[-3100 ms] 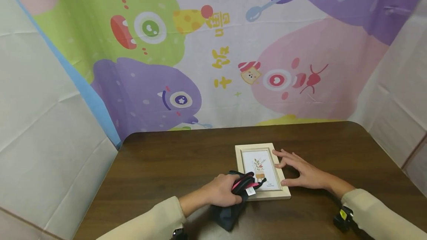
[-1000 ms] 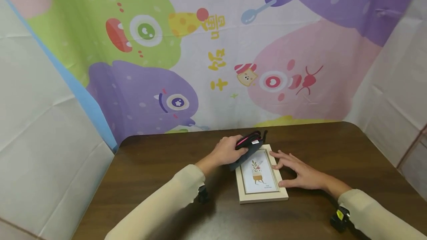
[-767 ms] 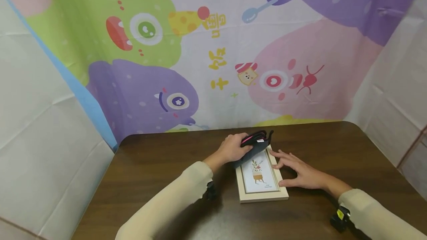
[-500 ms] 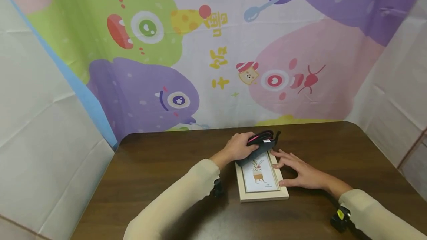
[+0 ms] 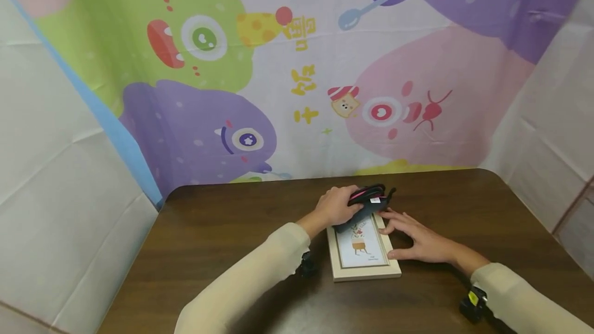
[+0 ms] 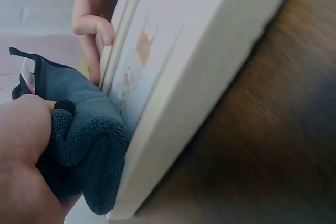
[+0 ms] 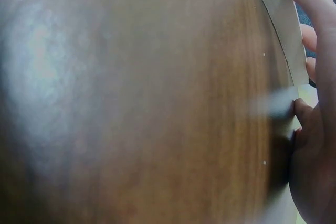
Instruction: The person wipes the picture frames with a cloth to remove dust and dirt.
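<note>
A cream-coloured picture frame lies flat on the table, a potted-plant print behind its front. My left hand grips a folded dark blue-grey cleaning cloth, with black edging and a white tag, over the frame's far end. In the left wrist view the fleecy underside of the cloth bunches against the frame. My right hand touches the frame's right edge, fingertips and thumb spread along it. The right wrist view shows that hand beside the frame's side. The frame's far-left corner is hidden under the cloth.
The dark wooden table extends around the frame. Behind it hangs a backdrop with cartoon monsters, and pale panels stand on both sides. Each wrist carries a small black camera.
My left hand has carried the cloth from the frame's near-left corner to its far end, then rightward across it. The right hand stays at the right edge; the frame has hardly moved.
</note>
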The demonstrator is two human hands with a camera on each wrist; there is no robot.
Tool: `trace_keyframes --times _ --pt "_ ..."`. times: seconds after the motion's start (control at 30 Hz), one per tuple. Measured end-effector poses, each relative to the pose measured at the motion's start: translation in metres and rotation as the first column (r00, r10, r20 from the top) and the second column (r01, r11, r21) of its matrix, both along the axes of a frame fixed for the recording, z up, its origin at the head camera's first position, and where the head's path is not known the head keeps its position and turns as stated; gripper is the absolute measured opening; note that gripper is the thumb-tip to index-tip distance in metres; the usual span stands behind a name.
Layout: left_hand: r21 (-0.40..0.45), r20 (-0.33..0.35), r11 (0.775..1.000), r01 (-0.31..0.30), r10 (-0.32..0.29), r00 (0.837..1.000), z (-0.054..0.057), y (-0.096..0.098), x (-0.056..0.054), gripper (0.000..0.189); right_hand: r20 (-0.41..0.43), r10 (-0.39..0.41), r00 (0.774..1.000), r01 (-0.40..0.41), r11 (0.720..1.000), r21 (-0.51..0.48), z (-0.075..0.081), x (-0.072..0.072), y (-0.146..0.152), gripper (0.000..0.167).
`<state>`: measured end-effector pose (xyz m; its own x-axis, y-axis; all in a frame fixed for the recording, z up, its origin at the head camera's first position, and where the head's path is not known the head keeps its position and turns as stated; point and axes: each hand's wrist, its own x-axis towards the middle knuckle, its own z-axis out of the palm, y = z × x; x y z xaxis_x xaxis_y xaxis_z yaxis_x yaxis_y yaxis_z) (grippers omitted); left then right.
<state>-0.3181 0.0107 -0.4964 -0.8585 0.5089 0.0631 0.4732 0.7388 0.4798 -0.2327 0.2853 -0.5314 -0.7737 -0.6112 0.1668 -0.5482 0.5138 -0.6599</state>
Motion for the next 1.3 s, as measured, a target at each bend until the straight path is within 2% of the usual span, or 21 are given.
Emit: trace_keyframes --times 0.03,0.07,0.13,0.2,0.23,0.27,0.3,0.37,0.43,0.5,0.53,0.67,1.0,1.3 --pt "-0.009 -0.011 1.0 -0.001 0.001 1.0 -0.002 -0.002 -0.001 0.04 0.0 -0.001 1.0 0.001 1.0 0.001 0.0 0.0 0.0 0.037" --pt "-0.017 0.008 1.0 -0.005 0.006 1.0 0.003 -0.003 0.001 0.041 0.0 -0.003 1.0 0.003 1.0 0.003 -0.001 0.0 0.0 0.037" --pt "-0.022 -0.05 1.0 -0.002 0.0 0.999 -0.017 -0.004 -0.01 0.039 0.001 -0.006 1.0 0.006 1.0 0.005 -0.001 0.0 0.0 0.037" --pt "-0.034 -0.062 0.999 0.0 -0.002 0.998 -0.025 -0.007 -0.017 0.039 0.003 -0.007 1.0 0.007 1.0 0.004 -0.001 0.0 0.0 0.037" --pt "-0.038 -0.059 0.999 0.004 -0.006 0.998 -0.022 -0.008 -0.017 0.037 0.004 -0.007 1.0 0.007 1.0 0.003 -0.001 0.0 0.001 0.037" --pt "-0.034 -0.083 0.999 0.012 -0.015 0.996 -0.03 -0.01 -0.021 0.038 0.002 -0.008 1.0 0.008 1.0 0.003 -0.001 0.001 0.001 0.038" --pt "-0.036 -0.087 0.999 0.013 -0.016 0.996 -0.028 -0.011 -0.02 0.037 0.002 -0.008 1.0 0.008 1.0 0.001 -0.001 0.001 0.001 0.038" --pt "-0.034 -0.046 0.999 0.013 -0.014 0.999 -0.008 -0.017 -0.009 0.038 -0.003 -0.007 1.0 0.007 1.0 0.001 -0.001 0.001 0.001 0.037" --pt "-0.029 -0.049 0.999 0.014 -0.015 0.999 0.003 -0.022 -0.001 0.037 -0.011 -0.007 1.0 0.007 1.0 0.0 -0.001 0.001 0.001 0.037" --pt "-0.045 -0.013 0.999 0.004 -0.005 1.0 0.024 -0.027 0.012 0.037 -0.02 -0.006 1.0 0.006 1.0 -0.001 0.0 0.0 0.0 0.036" --pt "-0.047 -0.016 0.999 0.005 -0.006 1.0 0.027 -0.029 0.014 0.037 -0.023 -0.005 1.0 0.005 1.0 -0.002 -0.001 0.0 0.0 0.036" --pt "-0.064 -0.029 0.998 -0.004 0.002 1.0 0.031 -0.038 0.019 0.037 -0.015 -0.006 1.0 0.006 1.0 0.002 -0.001 0.0 0.0 0.034" --pt "-0.052 -0.022 0.999 0.002 -0.003 1.0 0.033 -0.05 0.029 0.04 -0.013 -0.009 1.0 0.009 1.0 -0.014 -0.001 0.001 0.002 0.035" --pt "-0.077 -0.003 0.994 0.082 -0.082 0.997 0.033 -0.051 0.048 0.041 0.012 -0.033 0.999 0.033 0.999 0.003 -0.002 0.003 0.001 0.036"
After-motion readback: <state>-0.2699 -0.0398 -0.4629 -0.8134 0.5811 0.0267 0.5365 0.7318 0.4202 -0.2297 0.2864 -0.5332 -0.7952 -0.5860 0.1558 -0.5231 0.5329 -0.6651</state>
